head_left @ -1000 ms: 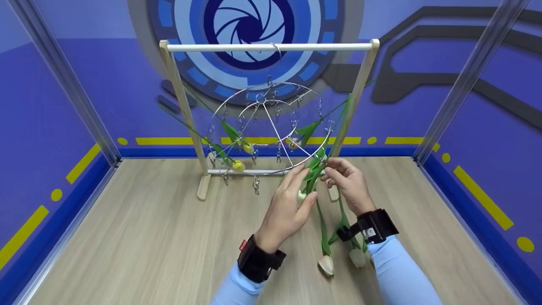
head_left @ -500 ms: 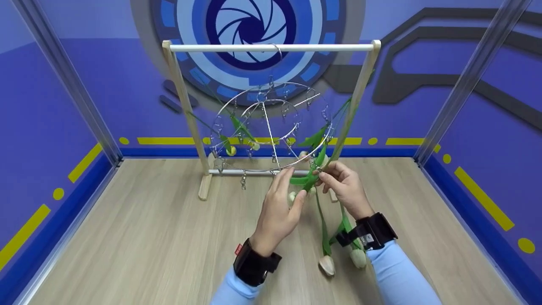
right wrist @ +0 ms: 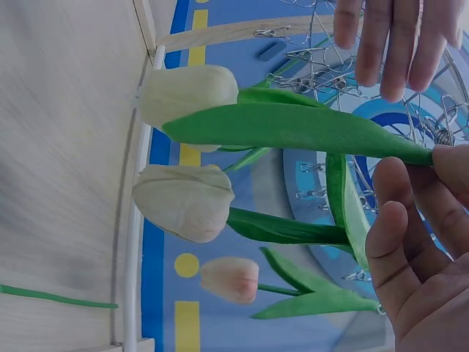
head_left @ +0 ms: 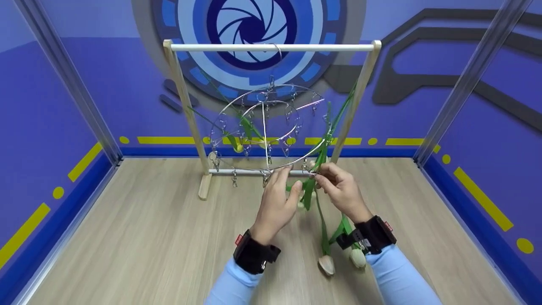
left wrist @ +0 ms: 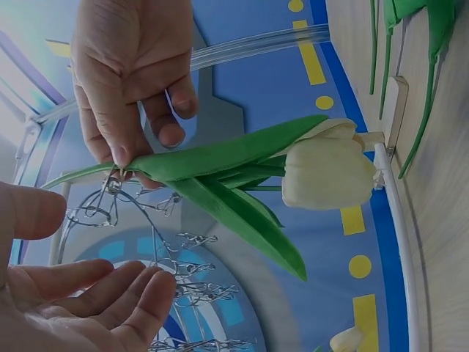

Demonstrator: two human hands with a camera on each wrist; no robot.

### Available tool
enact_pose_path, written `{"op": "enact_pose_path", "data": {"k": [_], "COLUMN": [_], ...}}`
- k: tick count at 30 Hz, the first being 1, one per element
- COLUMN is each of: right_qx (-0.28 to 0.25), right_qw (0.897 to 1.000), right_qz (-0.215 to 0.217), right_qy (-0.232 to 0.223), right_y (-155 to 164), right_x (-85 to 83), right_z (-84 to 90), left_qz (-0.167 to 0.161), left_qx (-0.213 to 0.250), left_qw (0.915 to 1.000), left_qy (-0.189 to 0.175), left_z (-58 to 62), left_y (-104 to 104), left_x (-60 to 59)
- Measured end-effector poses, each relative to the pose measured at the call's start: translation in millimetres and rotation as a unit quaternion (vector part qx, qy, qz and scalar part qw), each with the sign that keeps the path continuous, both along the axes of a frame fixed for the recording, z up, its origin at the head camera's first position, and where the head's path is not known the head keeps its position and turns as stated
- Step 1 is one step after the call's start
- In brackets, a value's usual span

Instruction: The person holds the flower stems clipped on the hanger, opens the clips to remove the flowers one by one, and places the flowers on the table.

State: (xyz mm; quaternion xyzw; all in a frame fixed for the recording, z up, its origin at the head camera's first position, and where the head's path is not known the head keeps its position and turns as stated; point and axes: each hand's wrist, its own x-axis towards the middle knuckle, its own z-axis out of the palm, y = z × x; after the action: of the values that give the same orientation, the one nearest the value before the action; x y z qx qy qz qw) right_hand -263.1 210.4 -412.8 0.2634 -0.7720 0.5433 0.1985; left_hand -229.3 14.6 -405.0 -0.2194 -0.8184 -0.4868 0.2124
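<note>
The right hand (head_left: 341, 190) pinched a green-stemmed white tulip (left wrist: 322, 170) at a clip on the round wire clip hanger (head_left: 271, 129), so its bloom hung downward. The left hand (head_left: 277, 203), fingers loose and holding nothing, steadied the hanger's rim.

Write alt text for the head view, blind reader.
Two hands work at the near rim of a round wire clip hanger hung on a wooden rack: the right hand pinches a white tulip's green stem at a clip, and the left hand reaches up beside it. Two more tulips lie on the wooden table.
</note>
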Motion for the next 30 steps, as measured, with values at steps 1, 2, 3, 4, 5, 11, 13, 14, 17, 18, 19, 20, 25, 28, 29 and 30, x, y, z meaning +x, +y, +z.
{"op": "enact_pose_path", "data": {"k": [1, 2, 3, 4, 5, 11, 13, 14, 17, 18, 19, 20, 25, 28, 29, 30], "right_qx": [0.003, 0.005, 0.007, 0.008, 0.009, 0.013, 0.02, 0.021, 0.026, 0.026, 0.024, 0.021, 0.02, 0.024, 0.026, 0.03], "right_qw": [1.0, 1.0, 1.0, 1.0, 1.0, 0.998, 0.998, 0.998, 0.997, 0.997, 0.997, 0.997, 0.995, 0.996, 0.996, 0.996], "right_qz": [0.001, 0.002, 0.002, 0.004, 0.005, 0.017, 0.015, 0.014, 0.014, 0.015, 0.017, 0.019, 0.022, 0.021, 0.019, 0.017], "right_qy": [0.006, 0.013, 0.018, 0.023, 0.027, 0.052, 0.058, 0.06, 0.068, 0.07, 0.072, 0.076, 0.09, 0.087, 0.083, 0.077], "right_y": [-1, -1, -2, -2, -2, -5, -6, -6, -8, -9, -9, -10, -12, -11, -11, -11], "right_x": [0.2, 0.5, 0.7, 0.8, 0.8, 1.3, 1.8, 2.0, 2.1, 1.9, 1.9, 1.9, 1.7, 1.2, 1.6, 1.9], "right_z": [0.3, 0.4, 0.5, 0.6, 0.5, 0.8, 1.2, 1.2, 0.9, 0.8, 0.6, 0.6, 0.7, -0.5, -0.9, -1.2], "left_qz": [-0.002, -0.006, -0.009, -0.013, -0.017, -0.036, -0.039, -0.041, -0.045, -0.045, -0.045, -0.046, -0.044, -0.046, -0.045, -0.044], "left_qx": [0.004, 0.008, 0.011, 0.013, 0.016, 0.028, 0.033, 0.037, 0.05, 0.053, 0.056, 0.058, 0.072, 0.091, 0.096, 0.1], "left_qw": [1.0, 0.9999, 0.9999, 0.9998, 0.9997, 0.9989, 0.9987, 0.9985, 0.9977, 0.9976, 0.9974, 0.9973, 0.9964, 0.9948, 0.9943, 0.9939], "left_qy": [-0.003, -0.007, -0.01, -0.011, -0.011, -0.003, 0.001, 0.004, 0.006, 0.006, 0.005, 0.005, 0.0, -0.01, -0.013, -0.016], "left_z": [0.8, 1.6, 2.4, 2.9, 3.4, 3.4, 2.9, 2.8, 1.9, 1.7, 1.1, 0.4, -0.1, 0.6, 0.4, 0.2], "left_y": [0, -1, -1, -1, -1, -3, -3, -3, -3, -3, -3, -3, -3, -3, -3, -3], "left_x": [-1.7, -3.3, -4.8, -6.6, -8.3, -17.3, -20.3, -21.5, -24.3, -24.7, -25.2, -25.7, -26.2, -25.6, -25.6, -25.7]}}
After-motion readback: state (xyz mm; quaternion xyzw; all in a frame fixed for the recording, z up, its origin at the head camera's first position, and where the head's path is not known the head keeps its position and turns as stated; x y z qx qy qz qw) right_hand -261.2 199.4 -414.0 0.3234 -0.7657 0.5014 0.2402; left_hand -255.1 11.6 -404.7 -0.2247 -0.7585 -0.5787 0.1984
